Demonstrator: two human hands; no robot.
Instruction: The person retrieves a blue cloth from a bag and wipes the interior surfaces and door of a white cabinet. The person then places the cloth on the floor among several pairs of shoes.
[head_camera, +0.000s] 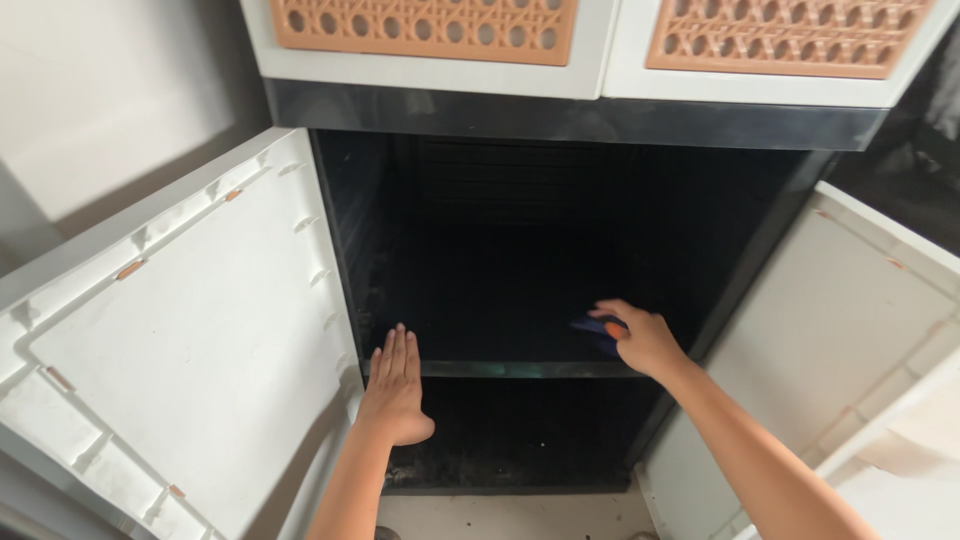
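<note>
a dark cabinet is seen from above, both white doors swung open. the left door is folded out to the left, its ribbed inner face shown; the right door is folded out to the right.

left hand: laid flat, palm down, on the front edge of the black shelf at its left end, just beside the hinge side of the left door. fingers are held straight and close together, pointed far into the cabinet; nothing is held in them.

right hand: reached over the right end of the shelf, near the cabinet's right wall. fingers are curled narrowly around a small blue object with an orange part at the thumb side. the object is pressed against or held just above the shelf surface; which one cannot be told in the dark. its kind cannot be made out.

the shelf is set across the middle of the cabinet, a dim lower compartment seen beneath it. the back wall is ridged horizontally and mostly lost in shadow.

above the opening, two white-framed drawer fronts with orange woven-pattern panels are noted. a pale floor is seen at the near edge, below the cabinet.
</note>
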